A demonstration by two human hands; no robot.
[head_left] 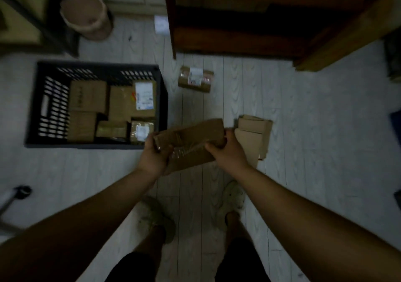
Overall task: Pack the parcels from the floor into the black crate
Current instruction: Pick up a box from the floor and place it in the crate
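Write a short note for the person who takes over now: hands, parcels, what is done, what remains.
Hands: left hand and right hand both grip one taped cardboard parcel above the floor, beside the black crate.
Done: several parcels lie in the crate.
Left: place the held parcel; then the labelled parcel and the flat cardboard stack on the floor.

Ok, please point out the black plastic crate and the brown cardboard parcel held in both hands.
black plastic crate (99,64): head view, on its far rim.
brown cardboard parcel (195,139): head view, on its taped top face.
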